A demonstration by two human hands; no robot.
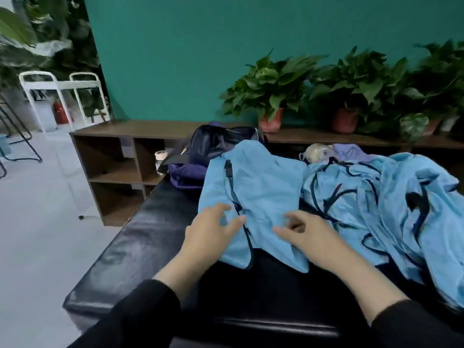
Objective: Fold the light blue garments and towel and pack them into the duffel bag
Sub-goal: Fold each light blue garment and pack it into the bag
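Two bare hands of ours rest on the near part of a light blue garment with dark piping (253, 197) spread on the black padded counter (140, 249): left hand (209, 234) with fingers (233, 222) relaxed and spread, right hand (310, 237) with fingers (288, 231) loosely curled on the cloth, whether pinching it we cannot tell. Far left of the garment sits the open navy duffel bag (200, 156), partly covered by it. Right lies a heap of light blue garments (381, 197), cut off by the edge. Beyond, something pale and blurred (317, 151).
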